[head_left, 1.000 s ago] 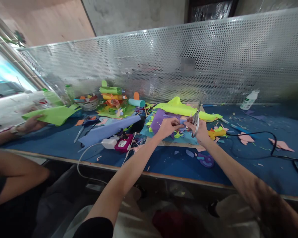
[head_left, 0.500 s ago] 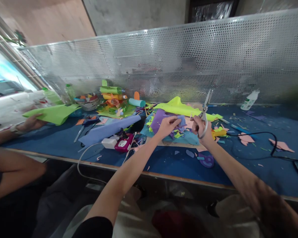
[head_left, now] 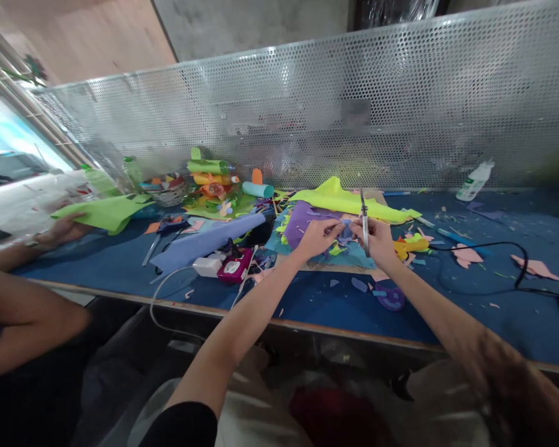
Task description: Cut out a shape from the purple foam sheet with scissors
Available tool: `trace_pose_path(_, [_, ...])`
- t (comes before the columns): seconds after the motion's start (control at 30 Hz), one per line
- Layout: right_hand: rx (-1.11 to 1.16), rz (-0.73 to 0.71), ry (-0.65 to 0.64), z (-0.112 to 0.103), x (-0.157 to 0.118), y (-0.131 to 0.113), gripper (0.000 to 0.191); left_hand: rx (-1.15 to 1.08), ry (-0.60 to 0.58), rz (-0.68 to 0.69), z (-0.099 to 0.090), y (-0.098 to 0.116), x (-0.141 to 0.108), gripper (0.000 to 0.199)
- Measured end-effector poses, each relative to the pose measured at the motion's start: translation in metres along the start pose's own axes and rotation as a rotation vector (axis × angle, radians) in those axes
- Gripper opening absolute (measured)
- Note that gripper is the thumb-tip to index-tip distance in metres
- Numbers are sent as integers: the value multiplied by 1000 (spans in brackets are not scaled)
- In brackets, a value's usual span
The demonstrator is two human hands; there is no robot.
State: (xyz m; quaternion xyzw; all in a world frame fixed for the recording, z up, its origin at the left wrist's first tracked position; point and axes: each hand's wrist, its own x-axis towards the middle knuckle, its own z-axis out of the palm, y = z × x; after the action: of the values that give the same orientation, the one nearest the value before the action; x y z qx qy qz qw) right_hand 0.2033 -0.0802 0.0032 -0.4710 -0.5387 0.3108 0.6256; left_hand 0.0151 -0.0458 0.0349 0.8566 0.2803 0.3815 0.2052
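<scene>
arms stretched forward, my left hand (head_left: 325,238) and right hand (head_left: 376,241) closed their fingertips on a small blue piece (head_left: 346,222); scissors (head_left: 364,225) stood upright against the right, at the piece's three o'clock.

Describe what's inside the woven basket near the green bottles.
The basket shows coloured pieces, orange among them, near its rim; anything deeper is hidden by those pieces and the wall.

Blue table (head_left: 317,305) with coloured scraps (head_left: 466,254)
</scene>
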Motion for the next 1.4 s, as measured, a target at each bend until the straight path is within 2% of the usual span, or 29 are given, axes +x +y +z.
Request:
trace_pose_path(0.37, [-2, 6, -7, 1, -1, -3, 35, -76, 47, -42, 4, -2, -1, 34])
trace_pose_path(0.87, [-19, 4, -27, 1, 0, 0, 36, -95, -14, -28, 5, -6, 1, 33])
trace_pose_path(1.1, [-94, 4, 29, 0, 3, -1, 36, -148, -4, -65, 4, -6, 1, 35])
trace_pose_path(1.3, [-109, -13, -52, 1, 1, -5, 35, -441, -128, -177, 5, -4, -3, 37])
trace_pose_path(1.4, [-109, -12, -78, 0, 0, -6, 37, -440, -147, -162, 5, -3, -4, 40])
